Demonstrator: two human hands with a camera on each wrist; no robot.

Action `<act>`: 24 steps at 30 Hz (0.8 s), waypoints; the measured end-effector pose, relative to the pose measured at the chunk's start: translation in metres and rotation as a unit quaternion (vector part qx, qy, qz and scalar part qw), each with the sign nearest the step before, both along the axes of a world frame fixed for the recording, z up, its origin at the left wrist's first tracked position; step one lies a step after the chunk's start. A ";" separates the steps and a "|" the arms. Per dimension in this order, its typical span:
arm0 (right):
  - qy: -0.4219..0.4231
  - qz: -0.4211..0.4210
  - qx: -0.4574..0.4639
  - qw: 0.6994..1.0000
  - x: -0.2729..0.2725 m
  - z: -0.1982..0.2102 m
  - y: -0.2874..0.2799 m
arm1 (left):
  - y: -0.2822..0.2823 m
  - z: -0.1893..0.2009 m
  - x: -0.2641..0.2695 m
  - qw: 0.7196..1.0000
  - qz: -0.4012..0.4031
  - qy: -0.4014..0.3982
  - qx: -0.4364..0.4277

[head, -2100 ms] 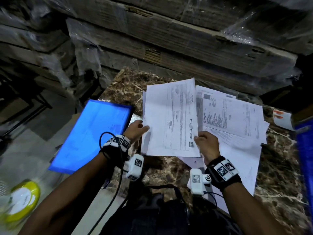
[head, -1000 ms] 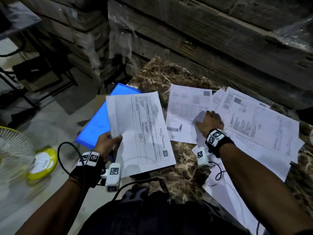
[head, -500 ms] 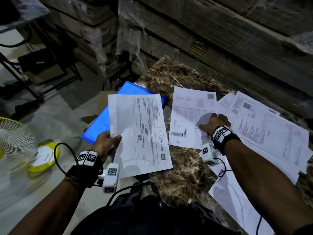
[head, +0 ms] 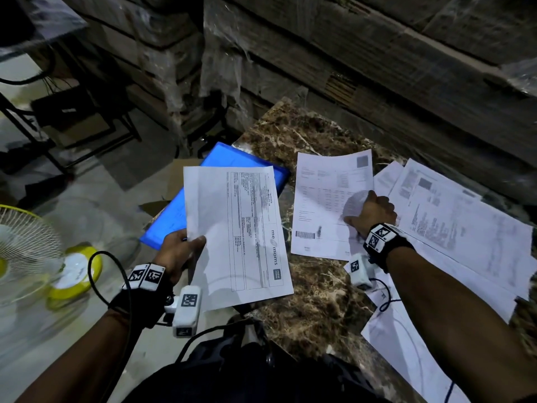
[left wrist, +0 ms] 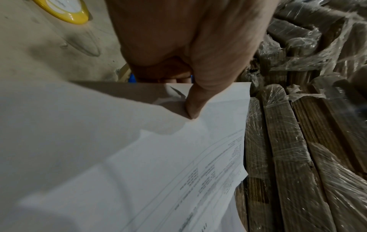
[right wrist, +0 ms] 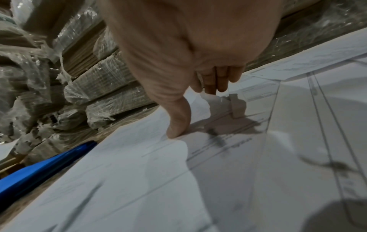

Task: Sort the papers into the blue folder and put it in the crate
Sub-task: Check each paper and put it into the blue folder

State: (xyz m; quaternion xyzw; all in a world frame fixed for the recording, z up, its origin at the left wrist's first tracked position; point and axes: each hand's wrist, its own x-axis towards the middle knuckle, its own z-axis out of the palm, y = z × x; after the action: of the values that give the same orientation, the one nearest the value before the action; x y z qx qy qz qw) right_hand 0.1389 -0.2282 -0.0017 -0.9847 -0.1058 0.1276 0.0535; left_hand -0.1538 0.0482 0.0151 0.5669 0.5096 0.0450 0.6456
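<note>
My left hand (head: 180, 251) pinches a printed invoice sheet (head: 235, 234) at its left edge and holds it in the air over the blue folder (head: 165, 222). In the left wrist view the thumb (left wrist: 191, 106) lies on top of the sheet (left wrist: 139, 157), and the fingers are hidden below it. The folder lies shut at the marble table's left corner, half hanging off it. My right hand (head: 370, 212) pinches the right edge of a second sheet (head: 325, 199) lying on the table, with the thumb (right wrist: 176, 128) on top. No crate is in view.
More loose papers (head: 453, 216) overlap on the marble table (head: 305, 301) to the right and under my right forearm. Plastic-wrapped cardboard stacks (head: 377, 68) rise right behind the table. A yellow fan (head: 66, 271) stands on the floor at the left.
My left hand has carried the invoice sheet leftward, over the blue folder. My right hand let go of it and took hold of the second sheet on the table.
</note>
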 end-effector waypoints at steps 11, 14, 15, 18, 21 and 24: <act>0.054 -0.103 0.204 0.972 -0.002 0.017 0.002 | 0.009 -0.003 0.002 1.000 -0.024 -0.001 0.014; 0.053 -0.105 0.233 0.965 -0.008 0.021 0.002 | 0.013 -0.004 0.003 0.999 -0.034 0.003 0.026; 0.044 -0.116 0.249 0.960 -0.009 0.022 0.001 | 0.014 -0.005 0.003 0.999 -0.042 0.004 0.033; 0.002 -0.175 0.303 0.937 -0.013 0.030 -0.004 | 0.017 -0.007 0.005 0.996 -0.061 0.013 0.059; -0.025 -0.229 0.360 0.904 -0.014 0.036 -0.015 | 0.018 -0.006 0.011 0.994 -0.069 0.019 0.085; -0.014 -0.269 0.407 0.873 -0.023 0.045 -0.027 | 0.023 -0.007 0.014 0.992 -0.065 0.012 0.108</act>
State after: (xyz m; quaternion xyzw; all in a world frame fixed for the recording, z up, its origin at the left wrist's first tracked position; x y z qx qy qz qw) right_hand 0.1156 -0.2551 0.0429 -0.8680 0.1204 0.0397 0.4802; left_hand -0.1401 0.0709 0.0082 0.6657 0.4716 0.0507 0.5761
